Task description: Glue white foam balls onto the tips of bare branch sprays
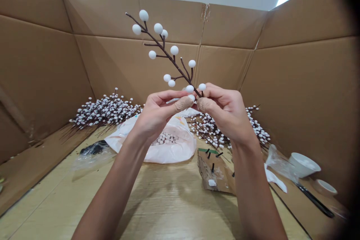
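A brown artificial berry branch (176, 65) with white round berries rises slanting to the upper left in front of me. My right hand (225, 110) pinches the branch's lower end between thumb and fingers. Close beside it, my left hand (157, 114) is closed in a pinch, with a white berry (191, 98) at its thumb tip, near the stem. Tan wrapping covers both thumbs. Some side twigs (150, 44) on the branch end without a berry. The fingers hide the lowest part of the stem.
A white plastic bag (168, 155) holding loose berries lies behind my hands. Berry branches are heaped at left (105, 110) and right (209, 131). A cardboard piece with black pegs (218, 174), white cup (304, 165), tape roll (325, 187) and black-handled knife (315, 199) are at right. Cardboard walls (118, 60) enclose the table.
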